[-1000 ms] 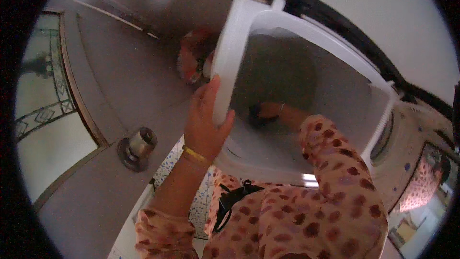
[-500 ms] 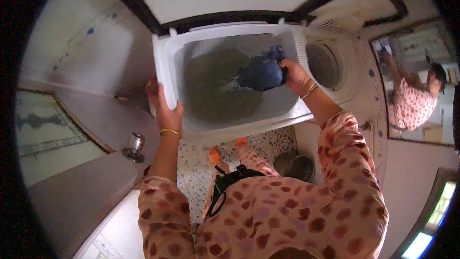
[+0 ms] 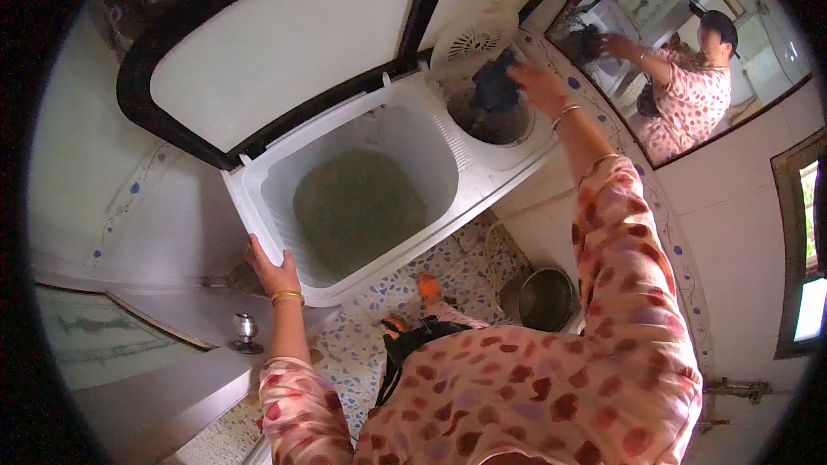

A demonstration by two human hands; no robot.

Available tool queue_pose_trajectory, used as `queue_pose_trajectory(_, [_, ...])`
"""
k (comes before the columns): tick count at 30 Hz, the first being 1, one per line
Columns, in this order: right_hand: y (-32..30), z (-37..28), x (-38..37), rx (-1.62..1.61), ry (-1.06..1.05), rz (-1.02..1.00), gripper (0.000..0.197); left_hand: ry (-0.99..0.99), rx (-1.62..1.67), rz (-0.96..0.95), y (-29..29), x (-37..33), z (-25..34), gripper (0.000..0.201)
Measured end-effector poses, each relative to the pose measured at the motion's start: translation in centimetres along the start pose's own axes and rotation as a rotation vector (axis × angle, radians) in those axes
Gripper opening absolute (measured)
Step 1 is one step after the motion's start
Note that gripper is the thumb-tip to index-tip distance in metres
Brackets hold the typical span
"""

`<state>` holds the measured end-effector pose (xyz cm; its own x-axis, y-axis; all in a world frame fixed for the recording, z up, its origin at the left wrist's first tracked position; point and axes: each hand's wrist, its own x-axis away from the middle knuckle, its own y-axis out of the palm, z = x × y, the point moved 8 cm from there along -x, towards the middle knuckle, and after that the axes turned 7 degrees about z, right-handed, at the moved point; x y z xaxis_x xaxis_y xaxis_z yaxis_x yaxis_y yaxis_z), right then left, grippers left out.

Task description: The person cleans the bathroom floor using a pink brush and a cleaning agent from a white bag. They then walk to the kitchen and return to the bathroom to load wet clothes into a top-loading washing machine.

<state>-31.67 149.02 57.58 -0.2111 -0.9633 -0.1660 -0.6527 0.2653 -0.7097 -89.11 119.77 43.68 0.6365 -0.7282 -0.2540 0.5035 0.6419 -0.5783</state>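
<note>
A twin-tub washing machine [image 3: 469, 194] stands before me with its lids up. Murky grey-green water [image 3: 357, 207] lies in the wide wash tub. My left hand [image 3: 274, 269] is closed on the machine's near left rim, the thumb over the edge. At the far right, my right hand [image 3: 541, 90] grips a dark blue, bunched-up cloth [image 3: 497, 84]. The cloth hangs at the mouth of the round spin tub [image 3: 495, 129], covering part of the opening. What kind of garment it is, I cannot tell.
The raised wash lid [image 3: 284, 47] leans back behind the machine, and a round vented inner cover [image 3: 474, 43] stands behind the spin tub. A mirror [image 3: 689, 60] hangs on the right wall. A dark bucket [image 3: 550, 300] sits on the speckled floor, and a metal cup [image 3: 245, 327] at the left.
My right hand has carried the blue cloth from above the wash tub's water rightward to the spin tub. My left hand stays on the rim. The view has turned to the right.
</note>
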Motion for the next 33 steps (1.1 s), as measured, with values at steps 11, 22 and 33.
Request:
queue_pose_trajectory(11, [1.8, 15.6, 23.7, 0.321, 0.092, -0.191, 0.029, 0.174, -0.153, 0.069, -0.3, -0.1, 0.2, 0.073])
queue_pose_trajectory(22, [-3.7, 34.6, 46.5, 0.700, 0.469, -0.466, 0.048, 0.167, -0.161, 0.062, 0.0, 0.1, -1.3, 0.075])
queue_pose_trajectory(33, [-10.4, 2.4, 14.9, 0.500, -0.454, 0.171, 0.051, 0.050, -0.322, 0.029, 0.1, 0.1, -0.8, 0.076])
